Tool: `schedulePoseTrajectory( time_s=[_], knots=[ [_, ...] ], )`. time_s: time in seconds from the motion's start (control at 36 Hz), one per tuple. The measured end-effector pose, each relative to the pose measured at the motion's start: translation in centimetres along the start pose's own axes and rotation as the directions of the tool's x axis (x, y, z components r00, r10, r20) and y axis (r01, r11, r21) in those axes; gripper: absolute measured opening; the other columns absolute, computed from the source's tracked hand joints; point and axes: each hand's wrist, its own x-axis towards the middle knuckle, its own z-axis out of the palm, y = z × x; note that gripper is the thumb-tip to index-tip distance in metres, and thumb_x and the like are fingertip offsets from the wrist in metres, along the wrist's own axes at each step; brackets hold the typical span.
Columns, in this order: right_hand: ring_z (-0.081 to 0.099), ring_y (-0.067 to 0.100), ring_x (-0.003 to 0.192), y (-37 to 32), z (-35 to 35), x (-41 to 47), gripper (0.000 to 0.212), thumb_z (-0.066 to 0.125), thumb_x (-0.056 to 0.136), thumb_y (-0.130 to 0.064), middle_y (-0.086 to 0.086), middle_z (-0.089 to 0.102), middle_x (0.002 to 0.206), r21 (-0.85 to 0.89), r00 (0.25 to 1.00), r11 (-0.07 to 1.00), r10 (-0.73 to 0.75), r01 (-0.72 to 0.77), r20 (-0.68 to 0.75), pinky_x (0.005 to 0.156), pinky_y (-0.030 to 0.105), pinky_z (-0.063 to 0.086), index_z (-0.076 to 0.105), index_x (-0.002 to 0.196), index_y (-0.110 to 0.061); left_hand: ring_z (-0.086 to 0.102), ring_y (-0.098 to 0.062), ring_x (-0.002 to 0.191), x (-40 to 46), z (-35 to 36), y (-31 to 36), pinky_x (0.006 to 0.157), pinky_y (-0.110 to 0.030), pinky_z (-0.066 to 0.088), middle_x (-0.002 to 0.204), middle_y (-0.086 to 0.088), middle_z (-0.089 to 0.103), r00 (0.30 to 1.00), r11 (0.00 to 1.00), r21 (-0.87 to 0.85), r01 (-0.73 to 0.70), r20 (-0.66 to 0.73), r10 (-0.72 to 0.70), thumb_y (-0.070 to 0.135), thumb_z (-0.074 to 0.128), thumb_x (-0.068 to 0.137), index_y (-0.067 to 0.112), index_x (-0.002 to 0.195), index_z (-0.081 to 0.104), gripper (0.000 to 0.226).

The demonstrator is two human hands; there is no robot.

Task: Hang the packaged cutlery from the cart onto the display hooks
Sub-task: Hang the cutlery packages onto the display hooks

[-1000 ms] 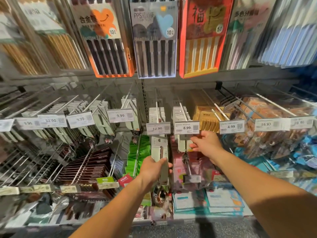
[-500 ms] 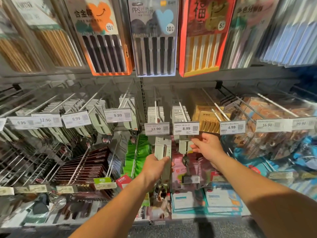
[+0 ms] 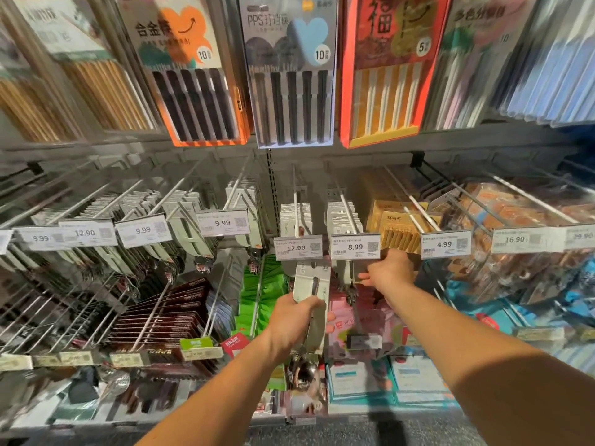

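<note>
Along pegboard wall (image 3: 322, 156), hooks (image 3: 294, 201) crowd shelving.

A packaged spoon (image 3: 311, 294) on a pale grey card stands upright just below the 12.90 price tag (image 3: 297, 247), at six o'clock from it, its metal bowl hanging at the bottom. Its card top sits just under the hook (image 3: 294, 201), which carries matching packs further back. At three o'clock, more grey-carded cutlery (image 3: 346, 278) hangs under the 8.99 tag (image 3: 355, 246).

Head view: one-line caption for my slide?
Left hand lifts a carded spoon pack toward the 12.90 hook; right hand steadies neighbouring packs.
</note>
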Motion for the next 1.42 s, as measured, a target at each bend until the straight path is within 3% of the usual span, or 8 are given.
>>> schedulePoseTrajectory(
  time_s=[0.14,0.22,0.33,0.42,0.58,0.72,0.92,1.42],
  knots=[
    [0.068,0.033,0.095,1.7,2.0,0.2,0.031,0.067,0.09,-0.018,0.018,0.062,0.116,-0.137,0.99,0.985,0.089,-0.104,-0.107,0.083,0.047,0.058,0.056,0.114,-0.002,0.075,-0.035,0.083,0.1,-0.3,0.1,0.062,-0.036,0.059,0.09,-0.015,0.077,0.999,0.995,-0.096,0.028,0.031,-0.025,0.024,0.057,0.099,0.005,0.105,0.064,0.021],
    [0.069,0.025,0.083,2.2,2.1,-1.0,0.027,0.063,0.095,-0.032,0.01,0.069,0.095,-0.188,0.991,0.98,0.083,-0.062,0.106,0.075,0.038,0.06,0.063,0.099,-0.005,0.07,-0.045,0.095,0.4,-0.7,-0.4,0.085,-0.055,0.057,0.094,-0.017,0.076,1.0,0.998,-0.058,-0.006,0.025,0.008,0.036,0.061,0.096,0.009,0.101,0.069,0.028],
    [0.069,0.021,0.082,2.2,2.1,-3.5,0.021,0.06,0.096,-0.024,0.008,0.07,0.094,-0.19,0.835,0.976,0.188,-0.102,0.518,0.061,0.028,0.056,0.065,0.107,-0.007,0.073,-0.032,0.09,0.1,-1.4,-1.3,0.081,-0.043,0.057,0.098,-0.014,0.076,0.999,0.998,-0.054,-0.039,-0.014,0.039,0.03,0.061,0.098,0.008,0.105,0.071,0.025],
    [0.073,0.02,0.093,2.2,2.7,-5.2,0.022,0.06,0.096,-0.02,0.008,0.074,0.105,-0.235,0.747,0.967,0.23,-0.101,0.624,0.075,0.03,0.06,0.064,0.114,-0.01,0.072,-0.012,0.072,-0.7,-2.3,-1.9,0.063,-0.026,0.058,0.086,-0.001,0.075,0.997,0.996,-0.056,-0.074,-0.027,0.072,0.025,0.061,0.098,0.011,0.106,0.07,0.019],
    [0.07,0.017,0.085,1.7,4.3,-10.9,0.022,0.06,0.091,0.001,0.016,0.069,0.105,-0.101,0.709,0.988,0.156,-0.119,0.688,0.071,0.027,0.058,0.062,0.113,0.002,0.064,0.0,0.053,-3.0,-5.9,-4.0,0.049,-0.016,0.048,0.08,0.002,0.071,0.988,0.988,-0.008,-0.151,0.027,0.151,0.022,0.062,0.097,0.008,0.106,0.071,0.018],
    [0.066,0.019,0.088,2.1,6.2,-15.8,0.01,0.067,0.088,-0.003,0.012,0.07,0.091,-0.063,0.712,0.996,0.094,-0.07,0.696,0.079,0.03,0.05,0.068,0.087,-0.014,0.063,-0.003,0.078,-5.0,-9.7,-5.8,0.054,-0.003,0.043,0.107,0.002,0.069,0.98,0.972,0.125,-0.197,0.036,0.194,0.026,0.06,0.099,0.009,0.119,0.067,0.027],
    [0.064,0.008,0.068,2.5,9.3,-20.3,0.01,0.071,0.089,-0.011,0.003,0.068,0.078,-0.055,0.766,0.997,0.083,-0.062,0.638,0.06,0.019,0.047,0.069,0.098,-0.008,0.063,-0.006,0.084,-7.4,-14.0,-7.2,0.062,-0.015,0.045,0.096,0.009,0.069,0.982,0.963,0.203,-0.178,0.094,0.162,0.03,0.054,0.102,0.022,0.109,0.063,0.014],
    [0.063,0.014,0.073,-1.9,16.1,-24.7,0.018,0.074,0.087,-0.015,0.008,0.069,0.083,-0.021,0.761,0.997,0.067,-0.071,0.645,0.067,0.022,0.049,0.07,0.102,-0.007,0.069,-0.017,0.103,-10.1,-23.4,-6.8,0.091,-0.031,0.054,0.112,0.001,0.073,0.976,0.966,0.145,-0.216,0.053,0.21,0.024,0.063,0.097,0.017,0.12,0.068,0.024]
  ],
)
